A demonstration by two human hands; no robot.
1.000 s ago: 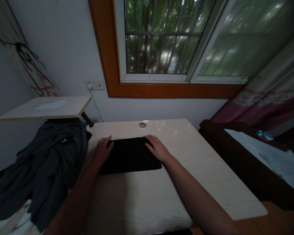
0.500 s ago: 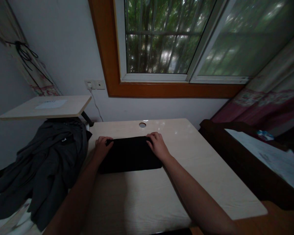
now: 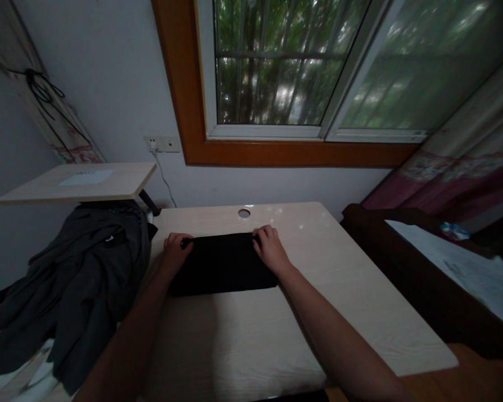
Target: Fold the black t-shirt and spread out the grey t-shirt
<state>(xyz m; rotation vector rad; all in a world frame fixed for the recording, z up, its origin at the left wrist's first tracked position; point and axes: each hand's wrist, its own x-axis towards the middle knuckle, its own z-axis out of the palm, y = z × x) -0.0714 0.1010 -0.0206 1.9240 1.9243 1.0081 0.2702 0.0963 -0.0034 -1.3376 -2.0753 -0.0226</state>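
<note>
A flat, black rectangular cloth, apparently folded, lies on the light wood-grain table. My left hand pinches its far left corner, with a bit of black showing between thumb and fingers. At the far right corner, my right hand is closed on the cloth's edge, thumb on the near side. The surface is too dark to show folds or seams clearly.
Dark grey clothes are heaped on the left, below a raised wooden shelf. A round cable hole is near the table's far edge. To the right stands dark brown furniture bearing a pale sheet. A window is ahead.
My right hand has shifted very slightly to the right at the cloth's far corner. The cloth and my left hand look almost the same.
</note>
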